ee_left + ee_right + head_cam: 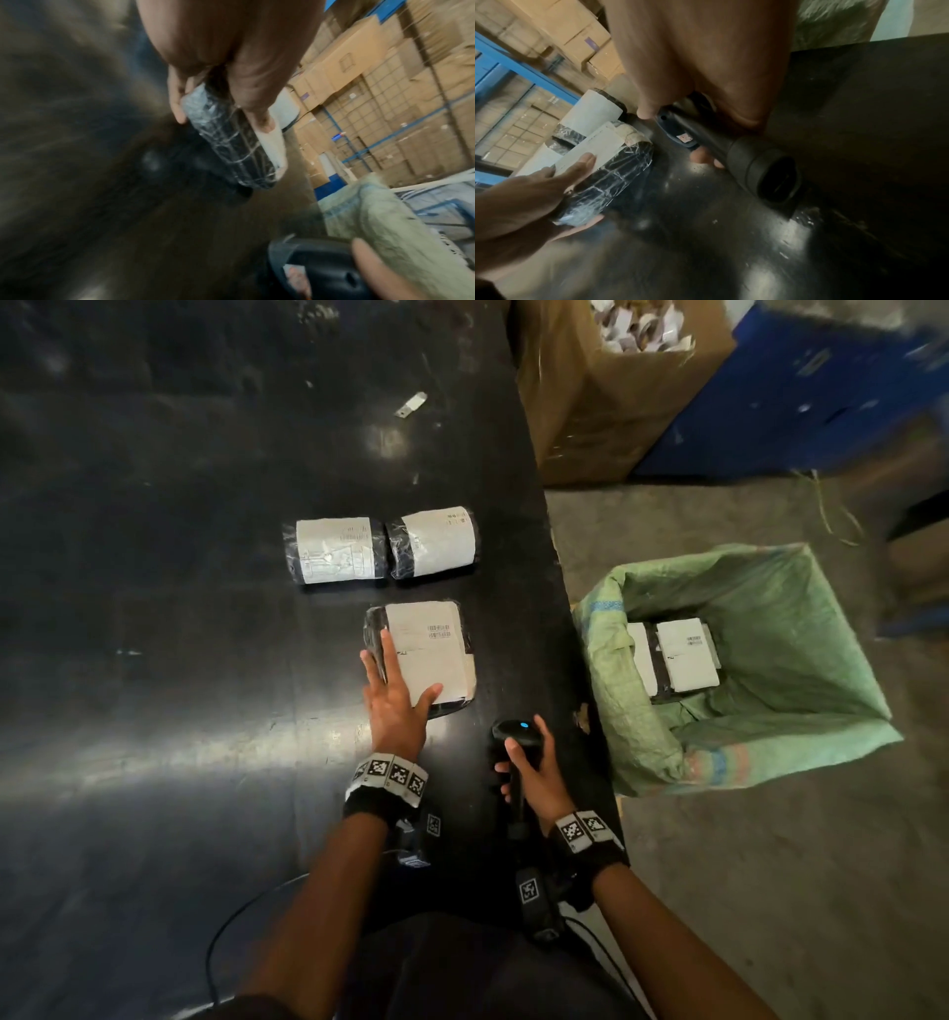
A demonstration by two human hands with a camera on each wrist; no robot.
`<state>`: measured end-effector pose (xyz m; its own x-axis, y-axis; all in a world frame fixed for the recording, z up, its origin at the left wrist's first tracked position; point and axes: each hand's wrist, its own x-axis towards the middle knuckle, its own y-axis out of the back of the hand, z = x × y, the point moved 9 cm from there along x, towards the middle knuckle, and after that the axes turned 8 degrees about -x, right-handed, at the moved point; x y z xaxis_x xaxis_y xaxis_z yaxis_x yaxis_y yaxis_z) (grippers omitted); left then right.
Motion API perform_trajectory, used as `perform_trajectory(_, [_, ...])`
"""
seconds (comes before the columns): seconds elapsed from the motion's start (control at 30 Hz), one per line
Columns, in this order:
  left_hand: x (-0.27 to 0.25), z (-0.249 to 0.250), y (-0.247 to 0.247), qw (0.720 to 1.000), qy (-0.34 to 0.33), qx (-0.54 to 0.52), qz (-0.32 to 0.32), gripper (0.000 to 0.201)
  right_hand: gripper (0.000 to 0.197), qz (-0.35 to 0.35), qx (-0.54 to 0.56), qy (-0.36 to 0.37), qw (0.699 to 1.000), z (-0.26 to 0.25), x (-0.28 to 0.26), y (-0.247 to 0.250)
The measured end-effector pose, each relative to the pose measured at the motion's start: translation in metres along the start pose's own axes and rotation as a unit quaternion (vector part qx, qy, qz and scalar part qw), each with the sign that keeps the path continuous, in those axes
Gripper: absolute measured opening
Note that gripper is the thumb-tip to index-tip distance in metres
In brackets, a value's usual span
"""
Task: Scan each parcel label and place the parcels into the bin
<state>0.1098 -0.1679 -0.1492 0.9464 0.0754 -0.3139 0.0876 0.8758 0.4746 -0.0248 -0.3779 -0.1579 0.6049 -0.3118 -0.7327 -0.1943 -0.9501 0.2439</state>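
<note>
Fingers of the left hand lay flat and spread on the nearest parcel, steadying its label face-up. The right hand was wrapped tight around the scanner, likely readied for that label, with the bin waiting beside the surface.

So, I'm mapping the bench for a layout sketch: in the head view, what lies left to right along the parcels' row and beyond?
Left rolled parcel → right rolled parcel → table edge → green bin.
</note>
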Motion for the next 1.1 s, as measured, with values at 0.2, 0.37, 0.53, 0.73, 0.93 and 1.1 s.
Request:
perform_trajectory(0.2, [0.011,-0.001,-0.001,0.991,0.098,-0.089,0.026,0.106,0.056,0.018,-0.006,-0.021,1.000,-0.007,-0.006,0.007])
perform_trajectory(0.37, [0.001,-0.004,0.003,0.966,0.118,-0.206,0.102,0.078,0.042,0.029,0.011,-0.011,0.999,-0.032,-0.016,0.017])
perform_trajectory(0.53, [-0.012,0.006,0.008,0.965,0.077,-0.207,0.139,0.068,0.040,0.020,-0.013,0.096,0.995,-0.090,-0.050,0.025])
perform_trajectory(0.73, [-0.046,0.054,0.017,0.967,-0.091,-0.183,0.151,0.066,0.040,0.002,0.004,0.244,0.970,-0.166,-0.112,0.038])
perform_trajectory(0.93, [-0.070,0.085,0.012,0.965,-0.130,-0.183,0.138,0.065,0.043,0.007,0.024,0.289,0.957,-0.193,-0.141,0.051])
perform_trajectory(1.1, [-0.076,0.094,0.011,0.965,-0.124,-0.185,0.141,0.066,0.039,0.003,0.016,0.279,0.960,-0.195,-0.143,0.060])
